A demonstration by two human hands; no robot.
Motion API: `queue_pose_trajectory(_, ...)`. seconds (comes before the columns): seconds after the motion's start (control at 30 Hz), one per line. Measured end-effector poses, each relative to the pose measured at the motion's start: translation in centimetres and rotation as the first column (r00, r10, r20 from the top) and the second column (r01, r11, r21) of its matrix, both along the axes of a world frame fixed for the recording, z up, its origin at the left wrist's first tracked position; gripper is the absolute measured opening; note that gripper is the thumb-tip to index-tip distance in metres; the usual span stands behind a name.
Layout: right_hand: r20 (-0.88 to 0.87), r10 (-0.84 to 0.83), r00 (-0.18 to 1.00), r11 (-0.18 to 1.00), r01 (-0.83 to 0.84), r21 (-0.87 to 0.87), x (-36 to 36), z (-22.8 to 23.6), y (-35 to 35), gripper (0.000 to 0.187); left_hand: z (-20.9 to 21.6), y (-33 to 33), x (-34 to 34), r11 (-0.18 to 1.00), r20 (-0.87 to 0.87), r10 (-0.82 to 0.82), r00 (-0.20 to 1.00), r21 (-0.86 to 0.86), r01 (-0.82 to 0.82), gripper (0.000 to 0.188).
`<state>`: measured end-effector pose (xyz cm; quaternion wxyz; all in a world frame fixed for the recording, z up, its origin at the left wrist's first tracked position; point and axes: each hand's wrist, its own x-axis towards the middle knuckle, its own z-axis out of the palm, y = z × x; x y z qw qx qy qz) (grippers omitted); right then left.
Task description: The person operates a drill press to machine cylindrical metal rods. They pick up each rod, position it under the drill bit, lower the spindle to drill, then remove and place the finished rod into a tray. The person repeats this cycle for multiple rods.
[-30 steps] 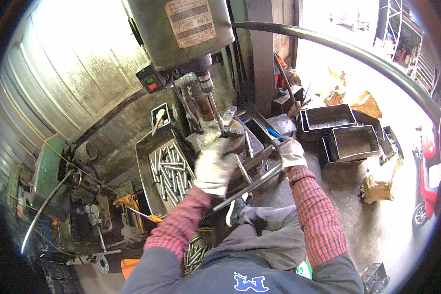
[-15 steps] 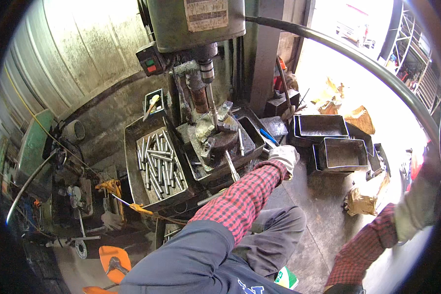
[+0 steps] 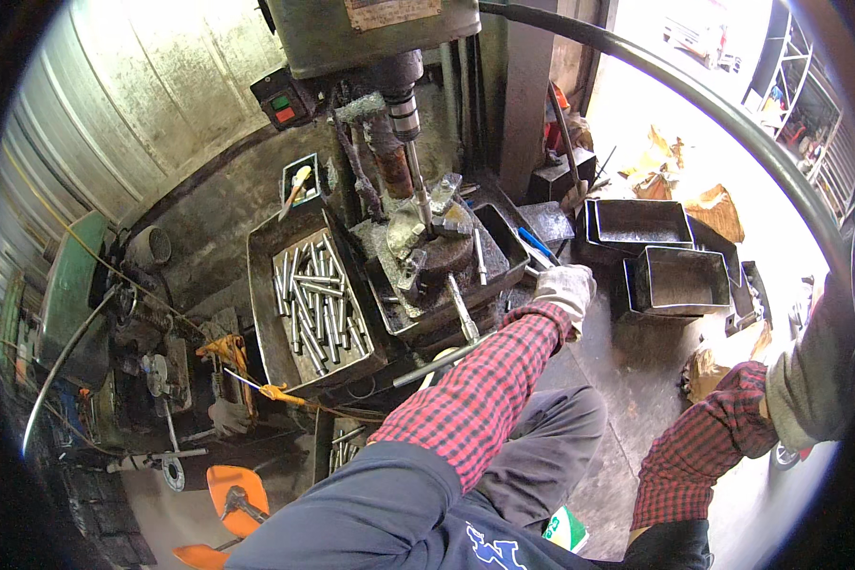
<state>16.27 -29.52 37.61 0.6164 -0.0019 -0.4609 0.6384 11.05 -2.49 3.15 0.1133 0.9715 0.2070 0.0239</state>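
Note:
My left hand [image 3: 567, 290], in a pale work glove, is in front of me just past the right edge of the drill press tray. Its fingers look curled, but what they hold is hidden beneath the glove. Near its fingertips lies a slim blue-handled tool [image 3: 538, 245]. The drill bit [image 3: 416, 180] points down into a chuck-like fixture [image 3: 444, 249] on the press table, where metal chips lie. A metal rod [image 3: 479, 256] stands against the fixture's right side. At the far right rim, my gloved right hand [image 3: 807, 385] is distorted, and its fingers cannot be made out.
Left of the press is a metal tray [image 3: 266, 328] with several steel rods [image 3: 318, 304]. A small box [image 3: 300, 185] with a brush sits behind it. Dark bins [image 3: 684, 281] stand on the right. An orange seat [image 3: 237, 499] is at lower left; a thick cable [image 3: 674, 90] arcs overhead.
The view has shifted a little, so the press and trays appear lower and to the right. My left hand stays beside the tray edge; my right hand remains at the right rim.

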Motion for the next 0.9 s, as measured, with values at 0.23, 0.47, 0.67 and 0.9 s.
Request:
queue_pose_trajectory(0.23,0.002,0.18,0.984,0.978,-0.178,-0.112,-2.1,1.8,0.9,0.07,0.4,0.0,-0.1,0.997,0.056,0.039,0.998,-0.072,-0.035,0.017)
queue_pose_trajectory(0.47,0.026,-0.108,0.994,0.992,0.106,0.069,-2.1,-0.1,-0.1,0.062,-1.3,0.2,0.6,0.998,0.109,0.032,0.994,-0.061,-0.026,0.015)
queue_pose_trajectory(0.67,-0.142,-0.583,0.8,0.748,0.597,0.291,-1.1,-3.4,-2.7,0.054,-2.0,0.2,1.1,0.999,0.086,0.035,0.996,-0.028,-0.033,0.017)
queue_pose_trajectory(0.9,-0.3,-0.82,0.487,0.404,0.864,0.3,-0.9,-6.9,-4.0,0.051,-2.1,0.2,1.0,1.0,0.068,-0.016,0.998,0.015,0.015,0.021)
